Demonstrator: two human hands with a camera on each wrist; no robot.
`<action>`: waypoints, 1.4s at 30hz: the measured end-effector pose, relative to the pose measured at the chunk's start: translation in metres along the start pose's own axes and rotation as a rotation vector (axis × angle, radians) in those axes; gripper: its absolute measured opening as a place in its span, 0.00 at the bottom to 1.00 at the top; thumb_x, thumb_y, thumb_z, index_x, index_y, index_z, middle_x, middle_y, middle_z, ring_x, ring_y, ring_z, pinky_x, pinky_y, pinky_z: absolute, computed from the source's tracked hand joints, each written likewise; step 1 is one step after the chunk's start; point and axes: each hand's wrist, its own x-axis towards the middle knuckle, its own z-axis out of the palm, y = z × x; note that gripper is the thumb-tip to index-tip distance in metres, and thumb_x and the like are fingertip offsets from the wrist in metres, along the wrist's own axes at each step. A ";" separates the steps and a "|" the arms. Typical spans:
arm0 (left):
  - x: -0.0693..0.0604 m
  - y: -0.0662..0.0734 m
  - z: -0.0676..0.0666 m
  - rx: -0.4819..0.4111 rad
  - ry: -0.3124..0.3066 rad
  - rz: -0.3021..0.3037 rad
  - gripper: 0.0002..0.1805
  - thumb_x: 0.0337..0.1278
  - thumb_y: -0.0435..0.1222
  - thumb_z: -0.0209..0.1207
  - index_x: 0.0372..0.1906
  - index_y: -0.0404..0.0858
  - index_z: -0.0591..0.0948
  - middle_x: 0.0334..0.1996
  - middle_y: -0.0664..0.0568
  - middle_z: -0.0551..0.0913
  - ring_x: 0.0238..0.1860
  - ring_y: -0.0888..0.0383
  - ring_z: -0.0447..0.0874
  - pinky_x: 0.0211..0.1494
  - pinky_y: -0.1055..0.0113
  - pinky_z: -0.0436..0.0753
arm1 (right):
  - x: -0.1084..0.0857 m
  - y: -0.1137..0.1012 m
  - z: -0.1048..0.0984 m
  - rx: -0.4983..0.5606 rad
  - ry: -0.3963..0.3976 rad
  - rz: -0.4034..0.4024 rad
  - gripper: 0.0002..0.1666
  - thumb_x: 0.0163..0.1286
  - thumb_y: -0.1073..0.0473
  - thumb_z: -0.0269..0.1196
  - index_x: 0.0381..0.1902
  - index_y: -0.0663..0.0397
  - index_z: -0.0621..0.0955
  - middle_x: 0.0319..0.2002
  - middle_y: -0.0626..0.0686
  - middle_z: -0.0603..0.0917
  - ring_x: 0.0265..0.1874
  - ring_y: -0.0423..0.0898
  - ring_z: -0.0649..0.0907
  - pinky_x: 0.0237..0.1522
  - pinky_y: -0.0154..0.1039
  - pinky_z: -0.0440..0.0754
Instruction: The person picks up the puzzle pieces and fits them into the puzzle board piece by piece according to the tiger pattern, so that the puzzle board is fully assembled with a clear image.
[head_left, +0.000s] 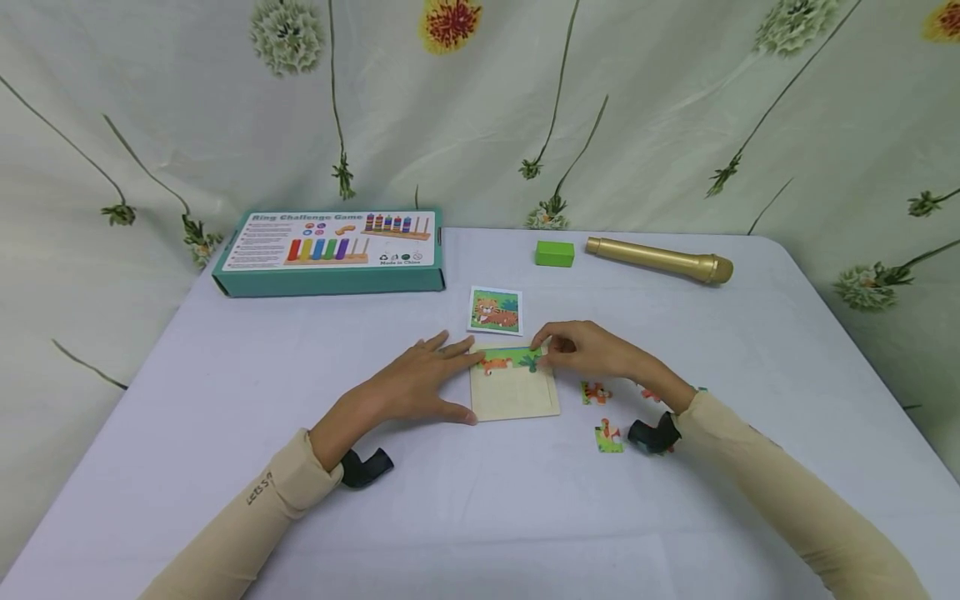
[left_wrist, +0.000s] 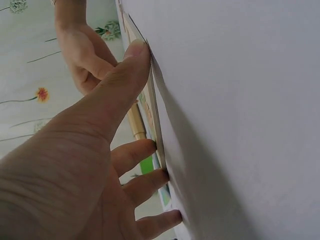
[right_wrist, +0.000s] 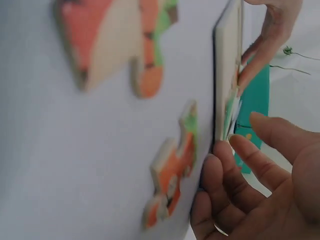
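Note:
A pale wooden puzzle board [head_left: 515, 398] lies flat at mid-table, its far strip filled with jigsaw pieces [head_left: 498, 363] in orange and green. My left hand [head_left: 408, 383] is spread along the board's left side; in the left wrist view its thumb [left_wrist: 131, 62] and fingertips touch the edge. At the far right corner, my right hand [head_left: 588, 348] touches the board with bent fingers. The right wrist view shows that thumb [right_wrist: 272, 131] apart from the index finger, nothing visible between them. Loose jigsaw pieces [head_left: 597, 392] lie right of the board, some partly hidden by my right wrist.
Just behind the board is a tiger picture card [head_left: 495, 312]. Farther back stand a teal game box [head_left: 330, 282] at left, a green block [head_left: 554, 254], and a gold toy microphone [head_left: 656, 260] at right. A flowered cloth hangs behind the white-covered table [head_left: 480, 517].

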 end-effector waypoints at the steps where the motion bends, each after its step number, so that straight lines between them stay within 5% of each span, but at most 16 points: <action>1: 0.000 0.000 0.000 -0.001 0.000 0.000 0.51 0.44 0.62 0.66 0.74 0.50 0.60 0.75 0.53 0.53 0.76 0.41 0.41 0.75 0.44 0.47 | -0.002 0.000 -0.002 0.011 -0.006 0.000 0.14 0.69 0.59 0.61 0.51 0.54 0.80 0.30 0.48 0.78 0.29 0.43 0.74 0.34 0.35 0.73; 13: -0.001 0.001 0.000 -0.003 0.003 0.003 0.51 0.45 0.61 0.66 0.74 0.49 0.60 0.75 0.53 0.53 0.76 0.41 0.40 0.75 0.44 0.47 | -0.037 0.009 -0.017 0.081 0.031 0.021 0.18 0.67 0.62 0.62 0.55 0.57 0.78 0.42 0.52 0.81 0.43 0.47 0.79 0.51 0.45 0.78; 23: -0.001 0.000 0.000 -0.004 0.007 -0.004 0.51 0.44 0.61 0.66 0.74 0.50 0.60 0.75 0.53 0.52 0.76 0.41 0.40 0.75 0.44 0.46 | -0.067 0.023 -0.016 0.060 0.048 0.072 0.21 0.63 0.63 0.65 0.55 0.54 0.78 0.45 0.52 0.80 0.44 0.48 0.78 0.48 0.40 0.79; 42: 0.000 0.001 0.001 -0.008 0.000 -0.003 0.51 0.45 0.61 0.66 0.74 0.50 0.60 0.76 0.53 0.52 0.76 0.41 0.40 0.75 0.44 0.46 | -0.079 0.023 0.003 -0.195 0.092 0.003 0.19 0.61 0.59 0.68 0.52 0.50 0.81 0.37 0.44 0.77 0.36 0.41 0.74 0.41 0.35 0.76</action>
